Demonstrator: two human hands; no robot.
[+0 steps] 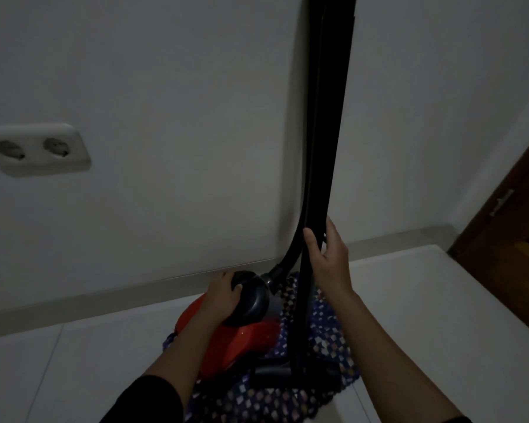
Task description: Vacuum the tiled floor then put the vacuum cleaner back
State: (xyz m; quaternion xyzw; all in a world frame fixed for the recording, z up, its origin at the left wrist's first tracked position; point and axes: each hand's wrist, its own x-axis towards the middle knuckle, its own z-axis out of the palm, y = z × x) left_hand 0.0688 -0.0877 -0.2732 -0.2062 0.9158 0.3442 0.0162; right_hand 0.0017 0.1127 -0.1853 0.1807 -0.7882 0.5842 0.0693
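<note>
A red canister vacuum cleaner [242, 343] stands on a purple patterned mat [324, 346] close to the white wall. Its black wand [330, 117] rises upright through the middle of the view, with the black hose [290, 254] curving down beside it to the dark front cap [254, 303] of the canister. My right hand [329, 257] grips the wand, thumb on its left side. My left hand [223, 297] holds the dark round cap, fingers curled over its edge. The floor head [272, 370] lies dark at the wand's foot on the mat.
A double wall socket [37, 151] sits on the wall at the left. A pale skirting [89, 300] runs along the wall's base above white floor tiles [425, 300]. A brown wooden door [513, 239] with a metal fitting stands at the right edge.
</note>
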